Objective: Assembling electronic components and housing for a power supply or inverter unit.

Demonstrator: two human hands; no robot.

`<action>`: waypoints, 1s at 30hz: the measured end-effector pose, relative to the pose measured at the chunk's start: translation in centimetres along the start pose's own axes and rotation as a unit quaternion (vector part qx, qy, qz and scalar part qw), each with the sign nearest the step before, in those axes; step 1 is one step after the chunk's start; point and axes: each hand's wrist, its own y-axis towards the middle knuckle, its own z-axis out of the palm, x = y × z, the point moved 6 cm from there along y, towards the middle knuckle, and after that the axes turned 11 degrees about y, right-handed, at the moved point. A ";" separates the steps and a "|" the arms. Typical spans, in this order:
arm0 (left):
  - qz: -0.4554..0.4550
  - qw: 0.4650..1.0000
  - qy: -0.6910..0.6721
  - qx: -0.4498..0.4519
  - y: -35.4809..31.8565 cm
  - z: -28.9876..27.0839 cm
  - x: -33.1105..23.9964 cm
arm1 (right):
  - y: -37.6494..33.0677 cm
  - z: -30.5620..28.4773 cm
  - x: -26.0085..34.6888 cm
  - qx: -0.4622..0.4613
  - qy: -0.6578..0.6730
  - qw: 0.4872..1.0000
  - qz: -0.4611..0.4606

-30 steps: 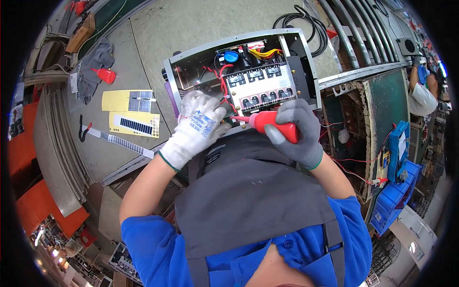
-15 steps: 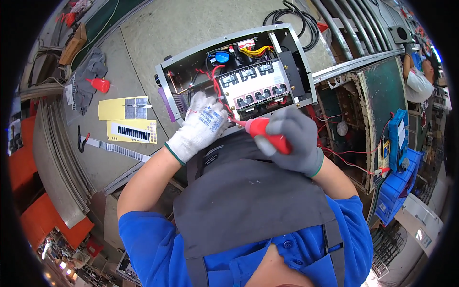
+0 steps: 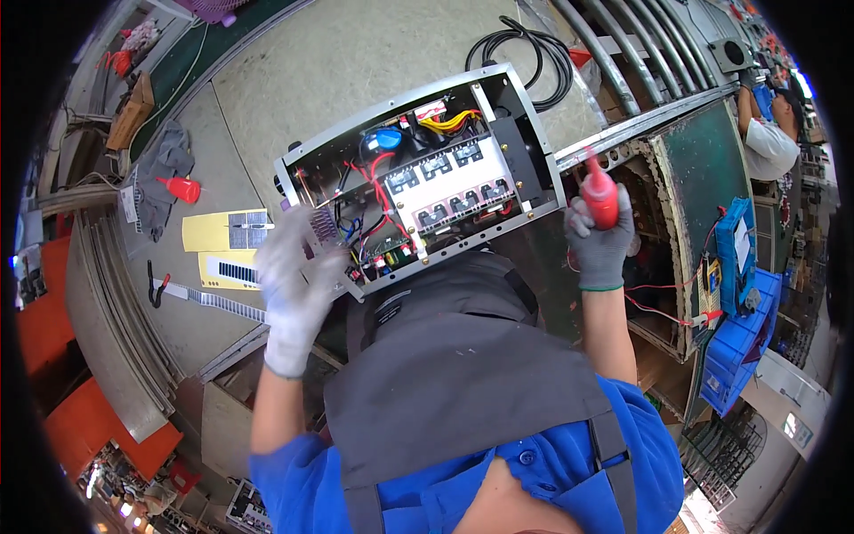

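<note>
Grey bench (image 3: pixel 294 98) carries the open electrical box (image 3: pixel 418 178), and both hands have pulled off it: left hand (image 3: pixel 298 285) blurred, loosely open, empty; right hand (image 3: pixel 600 236) gripping the red screwdriver (image 3: pixel 600 191) beside it.

The person wears a bright blue short-sleeved shirt with small buttons at the collar, under a dark grey bib apron with broad grey shoulder straps. The left hand (image 3: pixel 294 285) is in a whitish knit glove, blurred, and the right hand (image 3: pixel 601 245) in a grey knit glove with a green-edged cuff.
</note>
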 end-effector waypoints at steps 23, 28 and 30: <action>-0.394 0.716 -0.571 -0.080 6.8 2.0 1.6 | 13.5 11.1 -0.8 0.107 0.021 0.994 0.008; -0.354 0.770 -0.519 -0.110 16.8 -1.4 5.2 | 22.6 18.7 -2.8 0.134 -0.028 0.990 -0.029; -0.319 0.818 -0.464 -0.117 20.2 -1.3 7.3 | 25.5 20.7 -3.7 0.142 -0.036 0.989 -0.028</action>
